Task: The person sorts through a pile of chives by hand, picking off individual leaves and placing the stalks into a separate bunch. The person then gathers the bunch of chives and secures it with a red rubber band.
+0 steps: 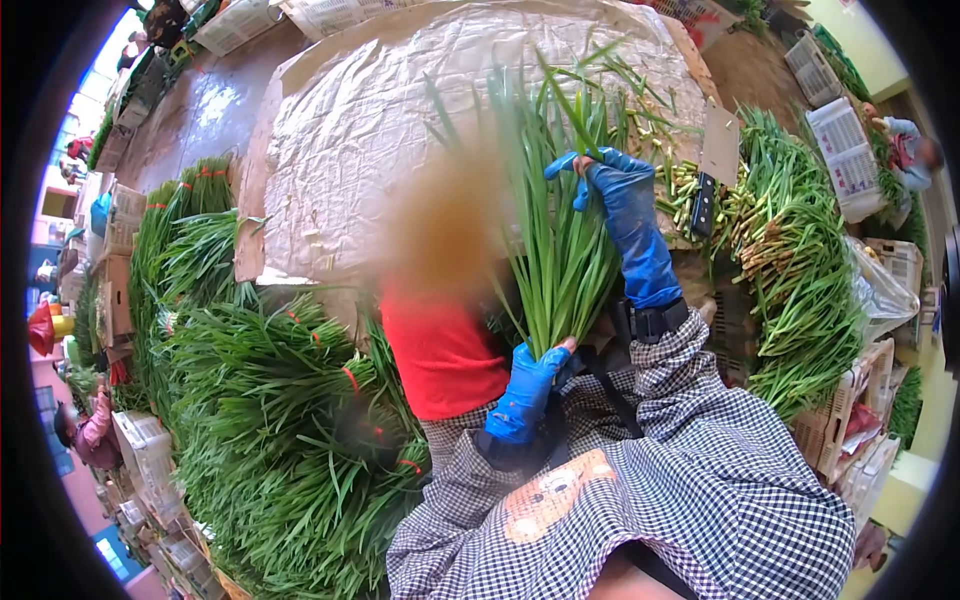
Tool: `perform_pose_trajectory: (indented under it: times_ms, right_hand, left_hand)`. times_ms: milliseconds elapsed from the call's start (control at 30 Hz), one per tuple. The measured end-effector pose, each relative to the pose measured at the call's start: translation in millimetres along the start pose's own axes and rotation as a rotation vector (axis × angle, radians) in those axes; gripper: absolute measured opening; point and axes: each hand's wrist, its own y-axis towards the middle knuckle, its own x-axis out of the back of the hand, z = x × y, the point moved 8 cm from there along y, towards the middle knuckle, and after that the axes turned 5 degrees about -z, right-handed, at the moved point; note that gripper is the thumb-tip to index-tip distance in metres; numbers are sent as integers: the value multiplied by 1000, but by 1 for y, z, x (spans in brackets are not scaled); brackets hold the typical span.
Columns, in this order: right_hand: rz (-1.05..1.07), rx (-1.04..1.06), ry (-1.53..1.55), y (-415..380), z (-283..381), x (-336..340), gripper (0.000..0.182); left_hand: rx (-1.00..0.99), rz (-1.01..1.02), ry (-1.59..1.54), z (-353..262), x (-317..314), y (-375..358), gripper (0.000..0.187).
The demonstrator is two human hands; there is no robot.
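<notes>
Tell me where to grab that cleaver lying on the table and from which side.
Take the cleaver by its dark handle, which points toward the person while the pale blade points away. Come from the near side with the right hand, the hand closest to it. Trimmed stalks crowd its right.

A desk [330, 70] covered in crinkled paper sheeting [400, 120]; a cleaver [712, 170] and trimmed green stalks [790, 260] lie on it.

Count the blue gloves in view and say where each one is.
2. One glove is on the left hand, gripping the base of the bunch of green leaves. The other is on the right hand, higher up among the leaves. Others may be hidden.
</notes>
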Motion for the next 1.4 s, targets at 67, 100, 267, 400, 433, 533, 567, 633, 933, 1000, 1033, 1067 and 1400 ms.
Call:
perform_pose_trajectory:
  times_ms: [67,100,267,400,433,533,567,633,933,1000,1033,1067,1400]
  right_hand:
    - [-70,-45,-28,-1,-6,3,14]
    - [-144,-90,-59,-1,-12,7,14]
    - [-55,-88,-235,6,-7,13,17]
    - [-114,226,-181,23,29,69,20]
    - [-138,266,-210,21,39,83,21]
    - [-161,360,-660,21,44,139,24]
    - [-167,403,-1082,20,41,146,26]
    - [-148,382,-1031,1,39,149,25]
    - [235,160,-956,-80,3,-7,43]
    - [217,104,-992,-78,-11,-6,43]
    - [179,140,-1032,-75,-14,-1,42]
    - [144,173,-1076,-72,-17,5,40]
    - [201,-185,-419,-85,-22,28,28]
  left_hand:
    - [-21,-9,3,-1,0,0,16]
    - [-25,-13,1,-1,-1,0,17]
    - [47,49,64,8,2,0,24]
    - [-23,-18,62,-9,0,-4,14]
    - [-11,-17,47,-11,-1,-2,15]
    - [-43,-34,13,-30,-6,7,15]
    - [-82,-50,1,-38,-8,12,16]
    - [-97,-68,8,-45,-12,25,15]
    - [-690,-64,322,-29,-41,52,28]
    - [-676,-17,361,-32,-52,43,54]
    - [-707,-7,387,-33,-55,40,67]
    - [-711,-5,385,-33,-57,41,67]
    - [123,383,-312,-11,-63,39,59]
